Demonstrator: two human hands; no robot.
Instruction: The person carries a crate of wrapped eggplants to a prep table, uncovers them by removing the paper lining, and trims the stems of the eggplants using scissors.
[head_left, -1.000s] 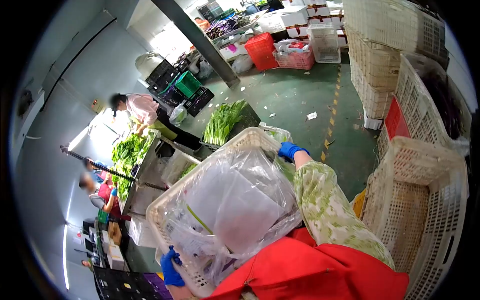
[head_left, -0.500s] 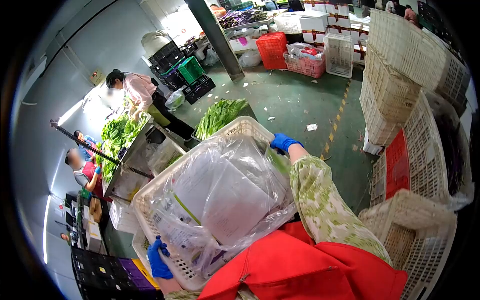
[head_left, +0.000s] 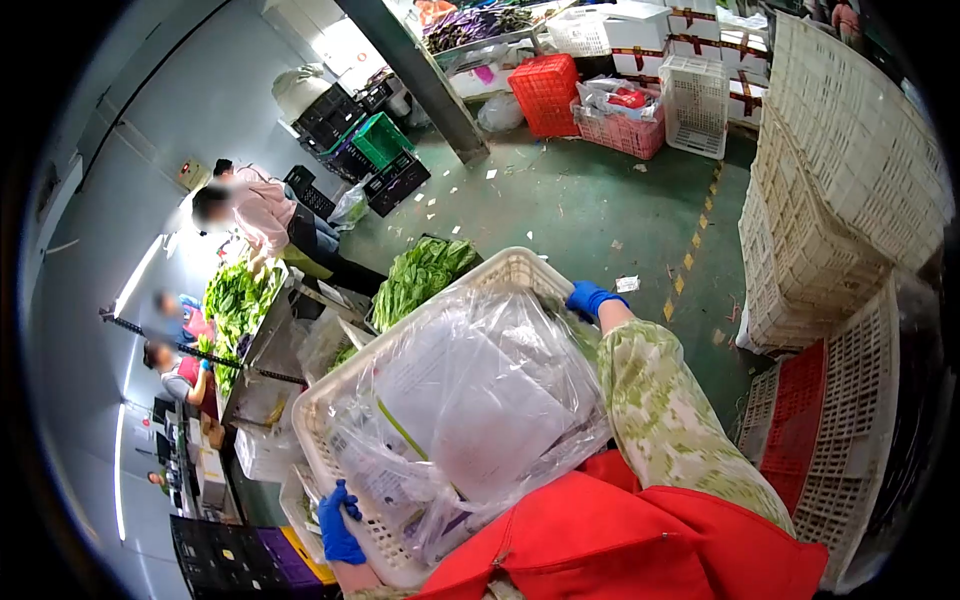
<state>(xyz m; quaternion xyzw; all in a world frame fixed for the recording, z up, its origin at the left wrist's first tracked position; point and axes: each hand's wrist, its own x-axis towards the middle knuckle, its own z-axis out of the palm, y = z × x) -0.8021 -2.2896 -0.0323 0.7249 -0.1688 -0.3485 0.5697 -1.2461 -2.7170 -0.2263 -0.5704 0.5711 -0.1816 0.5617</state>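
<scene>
In front of my red apron I carry a white plastic crate (head_left: 318, 432), tilted in view. Clear plastic bags (head_left: 510, 330) fill it, with white printed sheets (head_left: 500, 430) under or inside the film and a green stalk (head_left: 400, 428) lying across. My left hand (head_left: 341, 525), in a blue glove, is closed on the crate's near left rim. At the far right corner my right hand (head_left: 594, 300), also blue-gloved, grips the rim; its fingertips are partly hidden by the crate edge.
A crate of leafy greens (head_left: 425, 278) stands just beyond mine. Workers bend over a table heaped with greens (head_left: 240, 300) at left. Tall stacks of white crates (head_left: 810, 220) rise on the right. A steel post (head_left: 420, 85), a red crate (head_left: 545, 95) and a pink crate (head_left: 622, 130) stand ahead.
My view has shifted, and the crate sits slightly further right and lower in it. Both hands keep their hold. The stacked crates on the right appear closer.
</scene>
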